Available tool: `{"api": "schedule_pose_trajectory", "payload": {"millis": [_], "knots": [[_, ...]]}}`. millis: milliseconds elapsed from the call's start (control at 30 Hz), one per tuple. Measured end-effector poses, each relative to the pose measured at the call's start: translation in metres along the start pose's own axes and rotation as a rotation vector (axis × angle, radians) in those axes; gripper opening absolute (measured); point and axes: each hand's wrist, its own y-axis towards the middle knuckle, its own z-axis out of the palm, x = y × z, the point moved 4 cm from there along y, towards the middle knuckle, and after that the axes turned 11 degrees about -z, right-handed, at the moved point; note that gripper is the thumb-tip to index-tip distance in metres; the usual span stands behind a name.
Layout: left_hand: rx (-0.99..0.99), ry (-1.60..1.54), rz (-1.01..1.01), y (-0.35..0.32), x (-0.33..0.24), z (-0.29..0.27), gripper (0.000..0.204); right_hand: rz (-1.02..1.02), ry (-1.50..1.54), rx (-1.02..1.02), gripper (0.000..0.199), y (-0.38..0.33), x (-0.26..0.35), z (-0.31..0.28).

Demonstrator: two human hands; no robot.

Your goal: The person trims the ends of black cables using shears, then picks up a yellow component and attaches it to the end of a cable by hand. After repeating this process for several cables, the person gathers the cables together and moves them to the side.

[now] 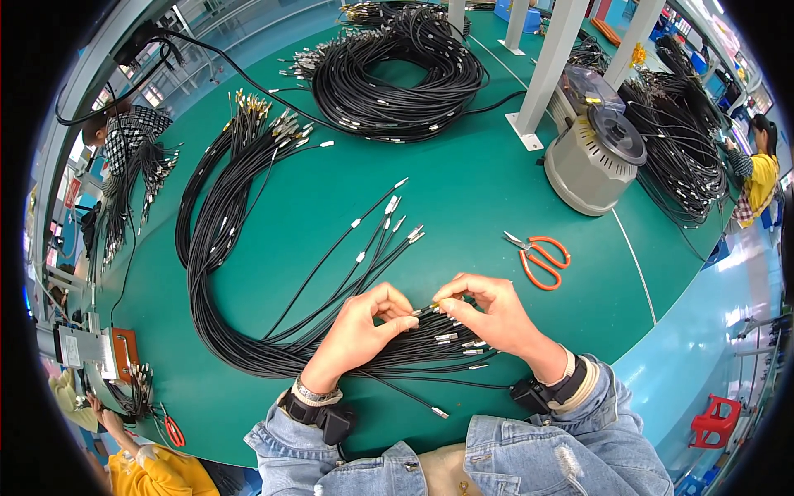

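Observation:
My left hand is closed in a pinch on the end of a black cable, just above a fanned-out bundle. My right hand pinches a small yellowish tip at that same cable end; its exact form is partly covered by my fingers. Beneath both hands lies a curved bundle of black cables with silver metal connectors. It bends round to the left and runs up to a cluster of silver and gold ends. A few loose cables fan out beyond my left hand.
Orange-handled scissors lie to the right on the green table. Behind them stand a grey round machine and metal posts. A large cable coil sits at the back. Co-workers are at the sides; a red stool stands right.

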Motion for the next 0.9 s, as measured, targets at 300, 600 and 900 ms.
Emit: {"api": "schedule_pose_trajectory", "payload": {"millis": [300,600,900], "knots": [[-0.143,0.201,0.187,-0.008,-0.017,0.013,0.014,-0.047,0.014,-0.003,0.011,0.000,0.002,-0.001],[-0.206,0.132,0.211,-0.010,-0.012,0.020,0.016,-0.045,0.034,-0.006,0.010,-0.002,0.001,0.000],[-0.211,0.085,0.128,-0.010,-0.002,0.020,0.015,-0.072,0.010,0.013,0.009,-0.002,0.002,-0.001]]}}
